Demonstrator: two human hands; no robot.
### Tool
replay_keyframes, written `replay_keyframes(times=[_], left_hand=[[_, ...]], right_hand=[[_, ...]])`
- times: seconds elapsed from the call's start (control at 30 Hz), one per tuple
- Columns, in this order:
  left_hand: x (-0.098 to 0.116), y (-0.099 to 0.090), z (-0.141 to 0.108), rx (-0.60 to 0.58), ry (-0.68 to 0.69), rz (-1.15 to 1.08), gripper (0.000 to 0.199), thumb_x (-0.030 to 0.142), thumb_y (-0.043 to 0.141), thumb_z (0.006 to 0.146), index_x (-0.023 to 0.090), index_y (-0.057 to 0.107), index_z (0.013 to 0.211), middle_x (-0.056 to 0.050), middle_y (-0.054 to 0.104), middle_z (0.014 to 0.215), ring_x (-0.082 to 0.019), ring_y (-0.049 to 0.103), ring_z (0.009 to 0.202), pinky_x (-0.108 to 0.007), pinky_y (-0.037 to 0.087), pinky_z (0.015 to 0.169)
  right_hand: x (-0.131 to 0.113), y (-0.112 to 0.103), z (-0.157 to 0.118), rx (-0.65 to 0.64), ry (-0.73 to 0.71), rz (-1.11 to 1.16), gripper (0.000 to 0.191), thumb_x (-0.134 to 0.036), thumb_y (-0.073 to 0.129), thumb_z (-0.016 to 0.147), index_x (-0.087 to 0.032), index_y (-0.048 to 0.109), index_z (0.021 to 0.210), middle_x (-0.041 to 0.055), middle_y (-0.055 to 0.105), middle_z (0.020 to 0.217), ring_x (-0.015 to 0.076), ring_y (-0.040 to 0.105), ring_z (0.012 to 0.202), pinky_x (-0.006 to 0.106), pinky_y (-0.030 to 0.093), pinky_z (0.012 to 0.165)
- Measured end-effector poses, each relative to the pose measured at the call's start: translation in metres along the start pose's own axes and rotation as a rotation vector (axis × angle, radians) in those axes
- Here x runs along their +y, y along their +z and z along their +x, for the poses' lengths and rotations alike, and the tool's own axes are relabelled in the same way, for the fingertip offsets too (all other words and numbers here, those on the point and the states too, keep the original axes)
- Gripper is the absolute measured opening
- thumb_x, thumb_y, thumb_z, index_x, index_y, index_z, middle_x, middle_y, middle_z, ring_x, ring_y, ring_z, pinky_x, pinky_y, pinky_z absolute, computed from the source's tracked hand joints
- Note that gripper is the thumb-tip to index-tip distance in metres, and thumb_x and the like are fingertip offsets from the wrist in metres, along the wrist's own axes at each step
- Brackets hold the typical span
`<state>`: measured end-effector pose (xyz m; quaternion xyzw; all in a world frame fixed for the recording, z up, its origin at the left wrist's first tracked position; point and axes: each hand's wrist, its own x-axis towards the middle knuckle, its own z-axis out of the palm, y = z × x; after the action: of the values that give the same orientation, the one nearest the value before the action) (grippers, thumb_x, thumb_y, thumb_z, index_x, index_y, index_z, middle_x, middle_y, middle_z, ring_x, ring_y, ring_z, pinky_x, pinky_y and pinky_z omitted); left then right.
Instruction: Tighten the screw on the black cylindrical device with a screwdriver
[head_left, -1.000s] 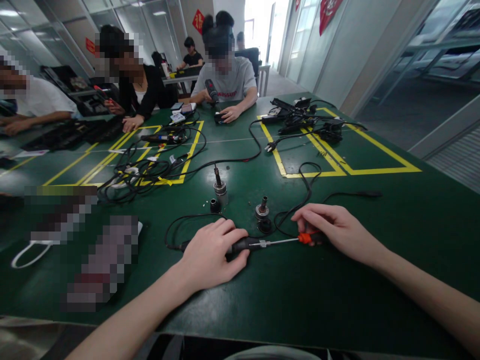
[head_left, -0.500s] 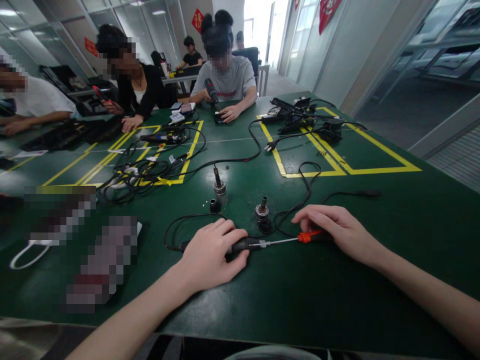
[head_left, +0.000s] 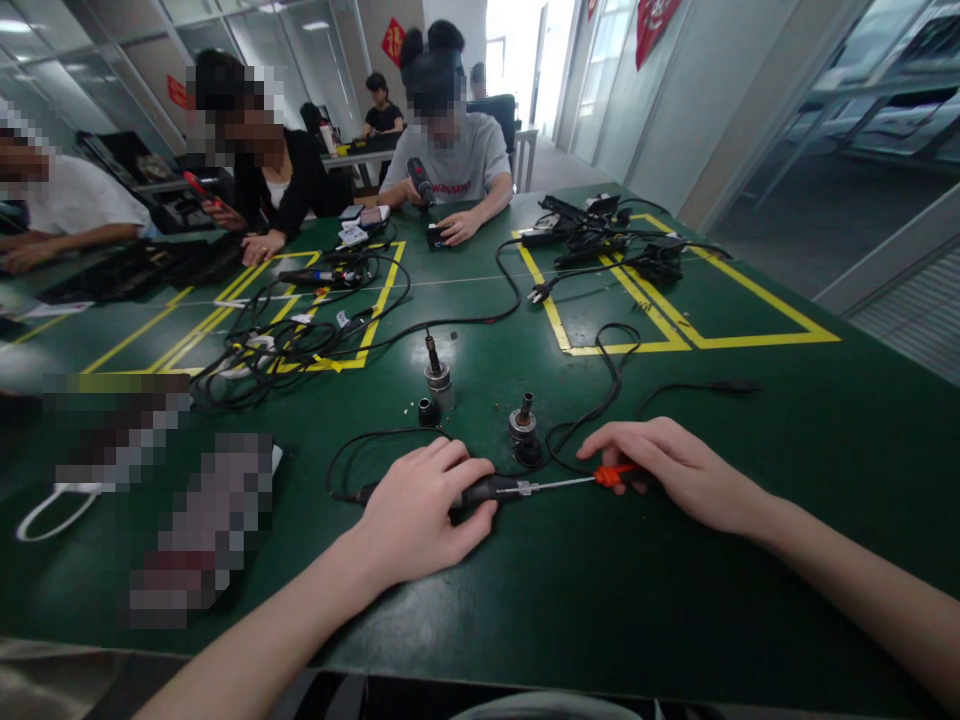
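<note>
My left hand [head_left: 431,515] is closed over a black corded tool handle [head_left: 484,490] that resembles a soldering iron's, pressing it to the green table. Metal prongs show at the handle's right end. My right hand [head_left: 679,465] pinches the red-and-black grip of a screwdriver [head_left: 615,475]. The screwdriver lies nearly level, its shaft pointing left, with the tip at the prongs. Just beyond the handle, a metal part with a short tube [head_left: 523,415] stands upright behind a black ring [head_left: 527,450]. Farther back is a taller metal part [head_left: 436,372] beside a small black collar [head_left: 428,411].
Tangled black cables [head_left: 262,340] lie at the left within yellow tape. A heap of black corded tools [head_left: 585,230] sits at the back right. Two blurred-out objects rest at the near left. Across the green table [head_left: 525,620], a person in grey [head_left: 465,160] holds a power tool.
My right hand has dipped slightly, and its fingers have shifted around the screwdriver grip. My left hand and the black handle stay in place.
</note>
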<state>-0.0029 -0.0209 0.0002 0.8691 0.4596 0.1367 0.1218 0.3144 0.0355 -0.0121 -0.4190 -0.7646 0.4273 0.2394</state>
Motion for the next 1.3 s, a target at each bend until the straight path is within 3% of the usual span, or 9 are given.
replay_keyframes(times=[0.13,0.27,0.37,0.5,0.57,1.03,1.3], left_hand=[[0.0,0.0,0.0,0.005,-0.001,0.004,0.024,0.033,0.064,0.1,0.022,0.076,0.118,-0.005,0.074,0.103,-0.023,0.069,0.095,-0.035,0.059,0.083],[0.0,0.0,0.001,0.004,-0.007,0.002,0.025,0.033,0.065,0.099,0.022,0.076,0.119,-0.005,0.074,0.103,-0.024,0.069,0.095,-0.036,0.059,0.083],[0.0,0.0,0.001,-0.003,-0.01,-0.001,0.026,0.032,0.065,0.099,0.022,0.076,0.12,-0.005,0.074,0.103,-0.024,0.07,0.096,-0.036,0.059,0.083],[0.0,0.0,0.001,-0.007,-0.008,0.004,0.025,0.032,0.065,0.1,0.022,0.076,0.119,-0.005,0.074,0.104,-0.023,0.07,0.096,-0.036,0.059,0.083],[-0.001,0.0,0.001,-0.004,-0.007,0.004,0.025,0.033,0.065,0.1,0.022,0.076,0.119,-0.006,0.074,0.104,-0.023,0.07,0.095,-0.036,0.059,0.083],[0.0,0.002,0.002,0.001,-0.006,0.011,0.026,0.032,0.066,0.099,0.021,0.076,0.12,-0.006,0.073,0.104,-0.025,0.07,0.097,-0.038,0.058,0.083],[0.0,0.001,0.001,0.004,-0.002,0.005,0.025,0.032,0.065,0.1,0.021,0.076,0.119,-0.005,0.073,0.102,-0.025,0.07,0.095,-0.037,0.057,0.081]], right_hand=[[0.011,0.001,-0.004,0.114,-0.261,-0.205,0.05,-0.059,0.049,0.11,-0.024,0.085,0.105,0.008,0.082,0.085,0.0236,0.074,0.073,0.036,0.06,0.071],[0.013,0.001,-0.007,0.175,-0.449,-0.316,0.034,-0.041,0.054,0.108,-0.023,0.083,0.108,0.0062,0.08,0.077,0.021,0.07,0.063,0.034,0.057,0.065],[0.007,-0.001,-0.005,0.14,-0.405,-0.319,0.033,-0.034,0.053,0.108,-0.023,0.083,0.111,0.0053,0.082,0.079,0.019,0.07,0.06,0.032,0.057,0.065],[-0.006,-0.005,0.0,-0.09,-0.268,-0.249,0.035,-0.036,0.051,0.109,-0.023,0.083,0.112,0.0036,0.081,0.075,0.0173,0.072,0.059,0.027,0.052,0.058],[-0.011,-0.007,0.001,-0.121,-0.248,-0.242,0.035,-0.036,0.051,0.109,-0.022,0.083,0.113,0.004,0.081,0.076,0.0168,0.072,0.059,0.027,0.051,0.059],[-0.013,-0.007,-0.003,-0.092,-0.157,-0.197,0.033,-0.044,0.069,0.098,-0.024,0.082,0.12,0.0056,0.08,0.087,0.0205,0.068,0.067,0.031,0.055,0.063],[-0.018,-0.005,0.001,-0.143,-0.193,-0.237,0.038,-0.04,0.05,0.109,-0.021,0.082,0.117,0.004,0.078,0.077,0.0191,0.07,0.063,0.03,0.051,0.063]])
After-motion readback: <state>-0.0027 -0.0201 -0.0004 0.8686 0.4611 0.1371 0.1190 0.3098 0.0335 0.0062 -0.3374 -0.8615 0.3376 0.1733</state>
